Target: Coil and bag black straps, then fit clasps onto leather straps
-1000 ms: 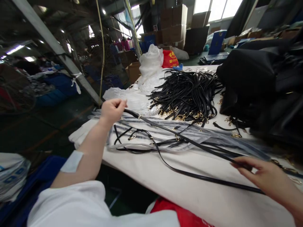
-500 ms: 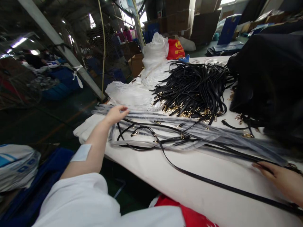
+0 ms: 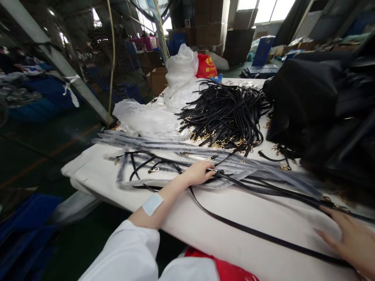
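Long black straps [image 3: 234, 225] with gold clasps lie across clear plastic sleeves [image 3: 164, 181] along the near side of the table. My left hand [image 3: 197, 173] is over the middle of this bundle, its fingers bent and closed around a black strap; the fingertips are partly hidden. At the right edge, my right hand [image 3: 348, 238] rests beside the straps' right ends with fingers spread and the palm down. Gold hardware [image 3: 334, 203] shows just above its fingertips.
A big heap of black straps [image 3: 225, 113] with gold clasps lies farther back on the white table [image 3: 263, 212]. Clear plastic bags [image 3: 146, 119] sit to its left, near a red bag [image 3: 206, 66]. A large black covering [image 3: 310, 97] stands at right; a slanted metal pole [image 3: 73, 82] rises at left.
My left hand has moved from the sleeves' left end rightward to the middle of the straps. My right hand has opened, its fingers now spread. The view has shifted slightly right.
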Action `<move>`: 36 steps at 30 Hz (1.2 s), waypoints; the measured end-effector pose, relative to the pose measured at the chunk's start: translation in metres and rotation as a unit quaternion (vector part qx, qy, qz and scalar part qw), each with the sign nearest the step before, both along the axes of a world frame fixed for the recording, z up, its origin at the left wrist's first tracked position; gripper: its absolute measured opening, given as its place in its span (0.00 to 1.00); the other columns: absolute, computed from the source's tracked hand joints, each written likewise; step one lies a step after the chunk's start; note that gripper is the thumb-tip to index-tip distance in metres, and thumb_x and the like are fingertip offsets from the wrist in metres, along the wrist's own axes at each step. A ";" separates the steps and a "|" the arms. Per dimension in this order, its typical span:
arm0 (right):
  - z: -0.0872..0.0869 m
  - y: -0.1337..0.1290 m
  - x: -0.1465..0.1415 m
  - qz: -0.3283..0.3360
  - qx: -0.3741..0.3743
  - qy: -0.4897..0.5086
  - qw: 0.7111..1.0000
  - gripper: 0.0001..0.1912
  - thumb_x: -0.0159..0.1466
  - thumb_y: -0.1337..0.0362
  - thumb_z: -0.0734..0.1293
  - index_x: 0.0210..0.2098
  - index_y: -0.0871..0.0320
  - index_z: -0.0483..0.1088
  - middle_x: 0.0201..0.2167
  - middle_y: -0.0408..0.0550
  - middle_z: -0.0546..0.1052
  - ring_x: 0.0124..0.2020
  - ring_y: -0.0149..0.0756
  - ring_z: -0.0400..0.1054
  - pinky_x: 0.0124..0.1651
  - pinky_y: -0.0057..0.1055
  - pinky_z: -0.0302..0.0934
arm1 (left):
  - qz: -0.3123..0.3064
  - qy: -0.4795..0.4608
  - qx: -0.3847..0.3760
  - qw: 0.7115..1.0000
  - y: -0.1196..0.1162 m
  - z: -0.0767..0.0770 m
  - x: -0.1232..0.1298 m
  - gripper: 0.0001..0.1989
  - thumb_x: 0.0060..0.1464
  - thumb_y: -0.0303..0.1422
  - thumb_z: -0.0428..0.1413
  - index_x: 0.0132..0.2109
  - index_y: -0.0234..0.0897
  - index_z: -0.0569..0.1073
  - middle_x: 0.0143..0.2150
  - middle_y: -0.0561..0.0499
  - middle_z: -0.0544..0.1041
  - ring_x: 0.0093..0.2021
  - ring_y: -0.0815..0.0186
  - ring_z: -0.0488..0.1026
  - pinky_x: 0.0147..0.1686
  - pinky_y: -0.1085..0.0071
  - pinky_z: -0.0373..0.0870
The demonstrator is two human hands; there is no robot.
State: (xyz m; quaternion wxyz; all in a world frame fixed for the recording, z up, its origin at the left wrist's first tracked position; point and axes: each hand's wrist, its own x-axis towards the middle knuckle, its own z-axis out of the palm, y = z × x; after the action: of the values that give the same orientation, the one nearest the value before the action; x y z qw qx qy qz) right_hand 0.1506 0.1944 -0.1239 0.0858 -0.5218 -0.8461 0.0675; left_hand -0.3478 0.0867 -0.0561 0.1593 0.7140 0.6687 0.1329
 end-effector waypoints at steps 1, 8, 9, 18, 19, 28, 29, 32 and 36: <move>0.009 -0.012 -0.017 0.010 -0.033 0.004 0.999 0.39 0.55 0.47 0.63 0.57 0.69 0.71 0.56 0.70 0.74 0.54 0.63 0.70 0.57 0.51 0.62 | -0.015 0.006 -0.010 1.000 0.008 0.000 0.011 0.13 0.63 0.38 0.54 0.50 0.39 0.77 0.49 0.49 0.80 0.51 0.62 0.75 0.53 0.69 0.70; 0.007 -0.045 -0.038 -0.009 -0.233 0.052 0.971 0.25 0.63 0.47 0.57 0.42 0.52 0.81 0.48 0.50 0.82 0.50 0.51 0.76 0.51 0.37 0.71 | 0.056 0.091 -0.048 0.993 0.057 0.002 0.044 0.15 0.65 0.38 0.51 0.47 0.32 0.76 0.47 0.39 0.78 0.48 0.55 0.76 0.50 0.58 0.72; 0.003 -0.044 -0.029 -0.010 -0.230 0.062 0.971 0.24 0.62 0.48 0.57 0.40 0.52 0.81 0.47 0.50 0.82 0.50 0.50 0.77 0.50 0.36 0.72 | 0.071 0.100 -0.056 0.991 0.061 0.001 0.043 0.15 0.65 0.39 0.52 0.49 0.31 0.75 0.48 0.40 0.77 0.49 0.56 0.76 0.50 0.56 0.72; 0.013 -0.040 -0.034 -0.054 -0.117 0.073 0.989 0.24 0.60 0.41 0.61 0.37 0.50 0.81 0.43 0.51 0.83 0.46 0.54 0.78 0.48 0.43 0.73 | 0.080 0.083 -0.070 0.991 0.065 -0.007 0.033 0.12 0.64 0.37 0.56 0.50 0.33 0.74 0.49 0.45 0.76 0.47 0.61 0.75 0.47 0.58 0.74; 0.017 -0.041 -0.044 -0.050 -0.113 0.087 0.988 0.25 0.60 0.41 0.61 0.37 0.51 0.81 0.43 0.51 0.83 0.46 0.53 0.77 0.49 0.43 0.72 | 0.074 0.072 -0.054 0.993 0.064 -0.003 0.033 0.10 0.64 0.35 0.56 0.47 0.33 0.75 0.47 0.44 0.76 0.46 0.60 0.75 0.48 0.58 0.74; 0.066 -0.061 -0.157 0.006 -0.312 0.361 0.879 0.26 0.65 0.41 0.62 0.51 0.50 0.77 0.51 0.53 0.79 0.54 0.51 0.71 0.62 0.50 0.58 | -0.132 -0.157 0.085 0.975 0.027 0.051 0.080 0.07 0.62 0.35 0.56 0.41 0.36 0.75 0.41 0.50 0.79 0.42 0.66 0.74 0.46 0.73 0.69; 0.070 -0.063 -0.166 0.002 -0.360 0.425 0.830 0.27 0.66 0.42 0.61 0.54 0.51 0.75 0.52 0.54 0.79 0.54 0.51 0.71 0.62 0.51 0.58 | -0.186 -0.209 0.079 0.957 0.022 0.053 0.086 0.07 0.62 0.34 0.56 0.40 0.36 0.76 0.40 0.50 0.79 0.41 0.67 0.74 0.44 0.74 0.68; 0.078 -0.068 -0.180 -0.029 -0.442 0.583 0.681 0.27 0.67 0.43 0.62 0.56 0.52 0.73 0.46 0.53 0.80 0.49 0.47 0.73 0.57 0.48 0.63 | -0.327 -0.286 0.029 0.900 0.011 0.053 0.096 0.05 0.59 0.33 0.58 0.38 0.35 0.76 0.37 0.50 0.79 0.36 0.69 0.73 0.38 0.75 0.67; 0.085 -0.073 -0.178 -0.073 -0.376 0.611 0.693 0.19 0.63 0.50 0.70 0.49 0.53 0.75 0.34 0.47 0.80 0.38 0.39 0.73 0.46 0.36 0.67 | -0.330 -0.259 -0.054 0.906 0.009 0.047 0.102 0.05 0.57 0.33 0.59 0.34 0.36 0.77 0.32 0.52 0.78 0.32 0.69 0.72 0.34 0.75 0.66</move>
State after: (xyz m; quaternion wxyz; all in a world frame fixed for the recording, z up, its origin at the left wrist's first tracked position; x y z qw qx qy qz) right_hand -0.0276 0.1213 -0.0387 0.3852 -0.4142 -0.4705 0.6773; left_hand -0.2456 0.0959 -0.0087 0.4005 0.8244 0.3363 0.2166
